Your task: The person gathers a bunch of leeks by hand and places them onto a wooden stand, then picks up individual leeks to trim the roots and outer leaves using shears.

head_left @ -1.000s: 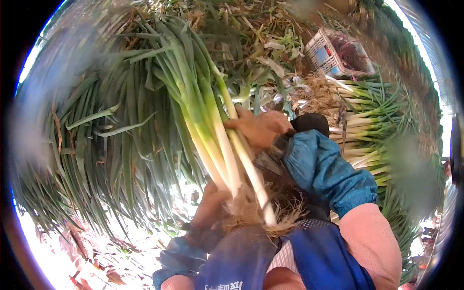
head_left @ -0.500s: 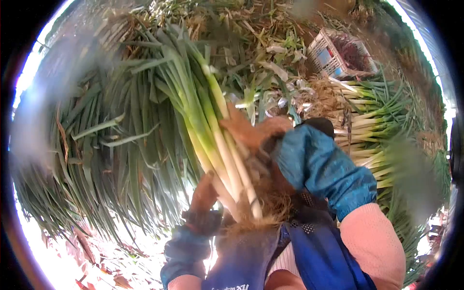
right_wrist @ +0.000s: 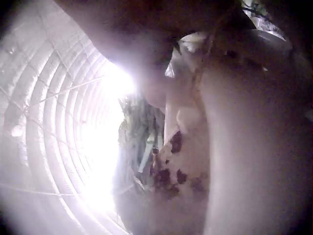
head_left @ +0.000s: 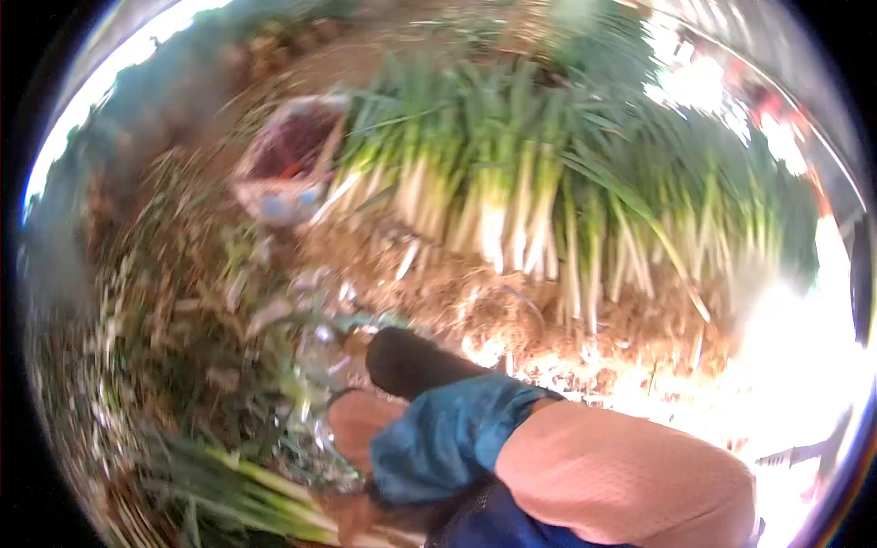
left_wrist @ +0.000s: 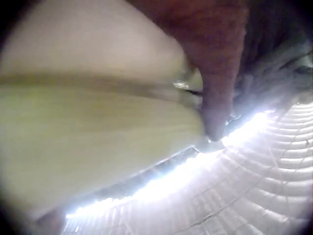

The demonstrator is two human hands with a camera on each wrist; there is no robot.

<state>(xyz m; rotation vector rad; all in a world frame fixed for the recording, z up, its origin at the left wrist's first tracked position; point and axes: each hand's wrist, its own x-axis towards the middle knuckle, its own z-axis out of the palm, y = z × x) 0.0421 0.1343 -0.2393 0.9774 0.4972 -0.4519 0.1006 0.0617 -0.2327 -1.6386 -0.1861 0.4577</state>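
Note:
A bunch of large green onions (head_left: 265, 493) lies low in the head view, green tops to the left, pale stalks by the person's hands. In the left wrist view the left hand (left_wrist: 217, 68) curls a finger over two thick pale stalks (left_wrist: 93, 132) held side by side. In the right wrist view the right hand (right_wrist: 122, 36) comes in from the top and grips beside a pale stalk (right_wrist: 259, 142). A tan, dark-spotted surface (right_wrist: 183, 183) shows below it. The right arm's blue sleeve cover (head_left: 438, 438) crosses the lower middle of the head view; the roots are hidden.
A long row of green onions (head_left: 493, 183) lies across the back, white ends and roots toward the person. At its left end stands a crate (head_left: 283, 196) with dark reddish strands. Loose trimmed leaves (head_left: 210, 329) litter the left. A dark shoe (head_left: 411, 361) shows beside the sleeve.
The head view has swung toward the right, blurring slightly. The held bunch has shifted from the middle to the lower left of view, and the onion row and crate now fill the upper part.

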